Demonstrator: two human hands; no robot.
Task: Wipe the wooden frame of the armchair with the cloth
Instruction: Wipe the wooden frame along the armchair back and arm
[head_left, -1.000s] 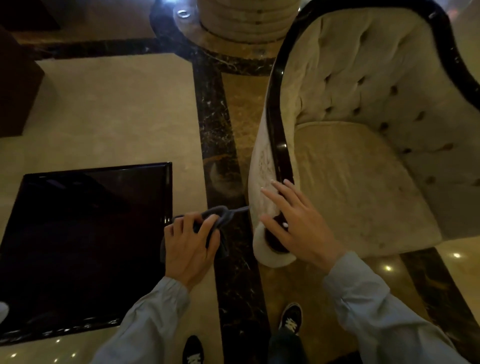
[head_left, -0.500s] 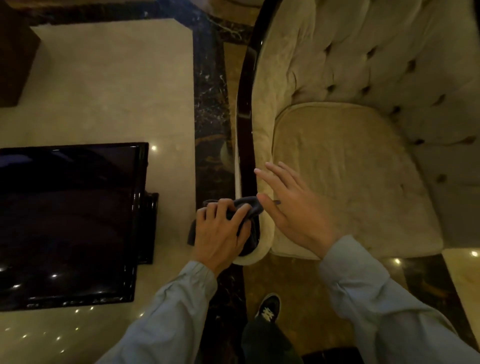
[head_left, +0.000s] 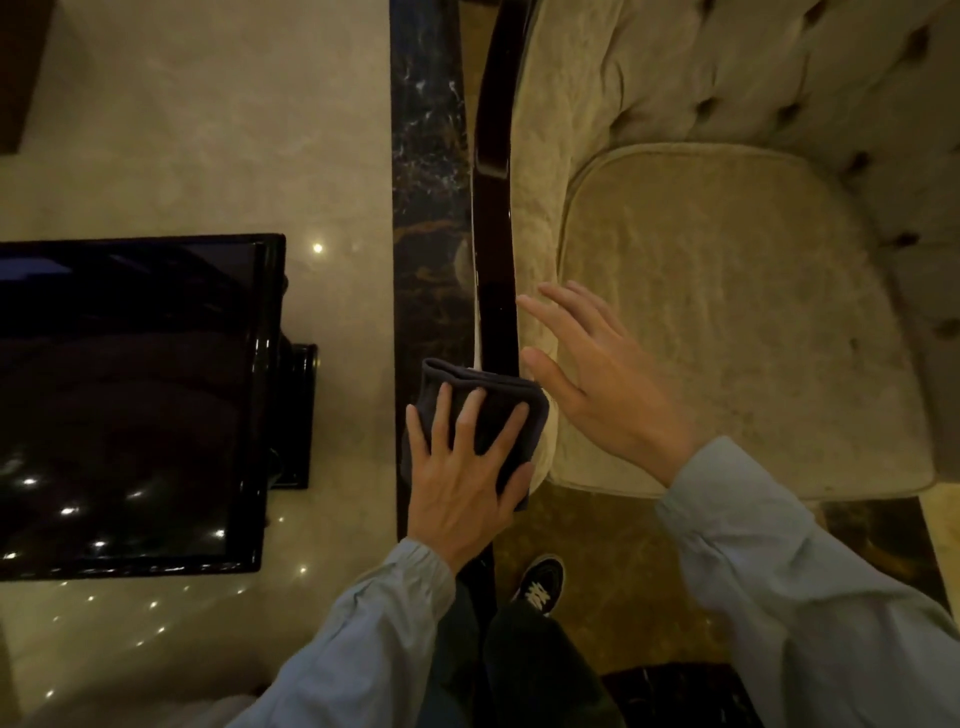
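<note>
A beige tufted armchair (head_left: 727, 291) fills the right side. Its dark glossy wooden frame (head_left: 493, 208) runs along the top of the left arm, from the upper middle down toward me. A folded dark grey cloth (head_left: 488, 395) lies over the front end of that frame. My left hand (head_left: 462, 478) presses flat on the cloth, fingers spread across it. My right hand (head_left: 602, 384) hovers just right of the frame, over the arm's inner side and the seat cushion, fingers apart, holding nothing.
A low glossy black table (head_left: 130, 405) stands to the left, a hand's width from the chair arm. A dark marble floor band (head_left: 426, 156) runs between them. My shoe (head_left: 540, 587) is on the floor below the arm's front end.
My left hand carried the cloth from beside the table onto the front end of the wooden frame and flattened on it. My right hand lifted off the frame and shifted right. The view moved closer.
</note>
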